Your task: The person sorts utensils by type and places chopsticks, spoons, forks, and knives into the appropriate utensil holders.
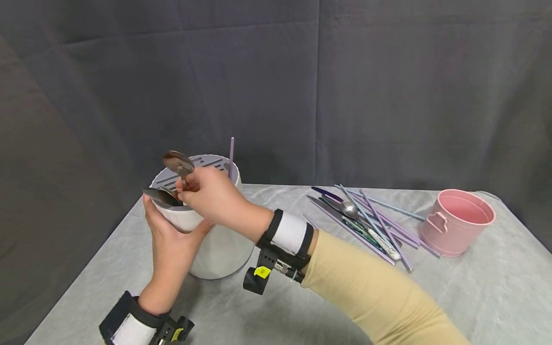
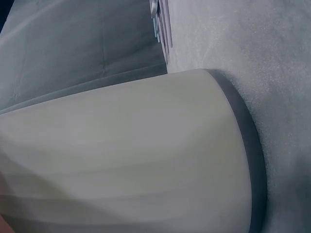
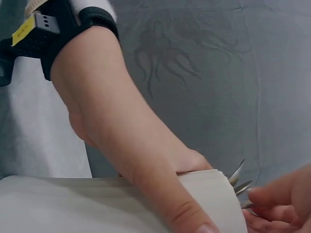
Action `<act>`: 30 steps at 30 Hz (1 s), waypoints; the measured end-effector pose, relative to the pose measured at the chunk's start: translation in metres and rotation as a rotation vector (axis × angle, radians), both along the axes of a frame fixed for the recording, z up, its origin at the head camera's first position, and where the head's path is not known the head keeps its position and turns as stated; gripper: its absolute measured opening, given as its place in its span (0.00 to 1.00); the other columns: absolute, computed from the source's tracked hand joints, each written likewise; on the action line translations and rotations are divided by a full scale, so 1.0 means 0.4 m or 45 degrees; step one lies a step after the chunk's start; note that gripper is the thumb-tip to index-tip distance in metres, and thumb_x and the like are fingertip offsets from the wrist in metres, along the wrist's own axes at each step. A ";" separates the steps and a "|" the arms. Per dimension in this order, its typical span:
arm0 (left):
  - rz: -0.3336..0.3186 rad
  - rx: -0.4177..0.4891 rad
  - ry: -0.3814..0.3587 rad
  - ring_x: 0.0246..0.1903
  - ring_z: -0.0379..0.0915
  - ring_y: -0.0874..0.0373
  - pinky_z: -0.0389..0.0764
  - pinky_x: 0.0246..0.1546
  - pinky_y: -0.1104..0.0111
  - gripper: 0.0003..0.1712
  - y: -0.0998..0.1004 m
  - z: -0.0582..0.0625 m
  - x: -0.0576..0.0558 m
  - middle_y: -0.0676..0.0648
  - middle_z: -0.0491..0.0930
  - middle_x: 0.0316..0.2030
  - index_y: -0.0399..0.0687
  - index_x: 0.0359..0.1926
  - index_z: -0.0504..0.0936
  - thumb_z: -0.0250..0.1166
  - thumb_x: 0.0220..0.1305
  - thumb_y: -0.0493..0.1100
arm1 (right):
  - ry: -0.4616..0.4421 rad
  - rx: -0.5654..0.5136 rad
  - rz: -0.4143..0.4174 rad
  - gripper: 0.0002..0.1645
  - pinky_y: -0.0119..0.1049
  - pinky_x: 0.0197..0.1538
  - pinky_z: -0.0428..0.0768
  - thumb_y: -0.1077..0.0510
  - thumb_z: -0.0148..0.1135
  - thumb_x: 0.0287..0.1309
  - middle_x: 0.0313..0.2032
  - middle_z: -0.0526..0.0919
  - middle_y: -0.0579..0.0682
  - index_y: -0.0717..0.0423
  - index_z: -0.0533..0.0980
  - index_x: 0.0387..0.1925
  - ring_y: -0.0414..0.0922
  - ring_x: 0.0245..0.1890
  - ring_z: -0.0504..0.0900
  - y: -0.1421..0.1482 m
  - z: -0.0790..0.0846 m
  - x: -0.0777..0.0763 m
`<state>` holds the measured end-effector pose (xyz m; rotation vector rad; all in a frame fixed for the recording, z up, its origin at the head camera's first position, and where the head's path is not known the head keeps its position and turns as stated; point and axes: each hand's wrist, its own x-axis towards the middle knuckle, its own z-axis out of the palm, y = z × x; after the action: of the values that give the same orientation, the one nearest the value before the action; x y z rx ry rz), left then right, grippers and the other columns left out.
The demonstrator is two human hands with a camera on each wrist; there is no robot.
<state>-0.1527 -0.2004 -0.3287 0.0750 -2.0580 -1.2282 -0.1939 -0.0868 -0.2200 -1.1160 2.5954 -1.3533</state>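
At the left of the head view stands a white cutlery holder [image 1: 226, 251] with a slotted grey top. My left hand [image 1: 174, 237] grips its near side, thumb and fingers spread around the wall below the rim. The holder's wall [image 2: 146, 150] fills much of the left wrist view. My right hand [image 1: 211, 191] pinches a spoon [image 1: 176, 162] by its neck, bowl up, over the near part of the holder's top; its lower handle is hidden. Another spoon [image 1: 161, 195] leans out at the near left rim. A purple chopstick [image 1: 231, 155] stands upright at the right rim.
A loose pile of cutlery lies right of centre: purple and blue chopsticks [image 1: 390, 229], a silver spoon [image 1: 349, 209], knives and patterned handles [image 1: 384, 243]. Beyond it at the right stands a pink bucket [image 1: 446, 235]. Grey cloth covers the table [image 1: 302, 306]; a dark curtain [image 1: 276, 96] hangs behind.
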 end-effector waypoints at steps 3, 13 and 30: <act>-0.010 -0.015 0.035 0.69 0.46 0.45 0.54 0.64 0.47 0.71 -0.004 -0.001 0.001 0.33 0.42 0.71 0.38 0.74 0.34 0.79 0.46 0.48 | -0.010 0.047 0.011 0.10 0.20 0.42 0.72 0.66 0.63 0.59 0.39 0.85 0.49 0.62 0.81 0.43 0.36 0.39 0.81 -0.003 0.007 0.002; 0.014 -0.068 0.114 0.67 0.48 0.40 0.56 0.63 0.46 0.69 -0.008 -0.009 -0.002 0.28 0.46 0.69 0.34 0.72 0.38 0.75 0.47 0.60 | 0.024 -0.046 0.090 0.25 0.20 0.53 0.69 0.69 0.62 0.58 0.53 0.82 0.53 0.63 0.74 0.58 0.40 0.53 0.79 0.023 -0.007 0.021; -0.025 -0.026 0.197 0.70 0.43 0.49 0.49 0.68 0.52 0.74 -0.009 -0.002 -0.009 0.34 0.45 0.71 0.38 0.74 0.39 0.76 0.42 0.67 | -0.013 -0.339 0.047 0.16 0.37 0.50 0.79 0.74 0.59 0.59 0.47 0.82 0.62 0.72 0.76 0.50 0.52 0.48 0.82 0.316 -0.078 -0.001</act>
<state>-0.1563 -0.2041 -0.3296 -0.0483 -1.9410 -1.1865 -0.1942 0.0395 -0.2513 -1.1749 2.4264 -1.7298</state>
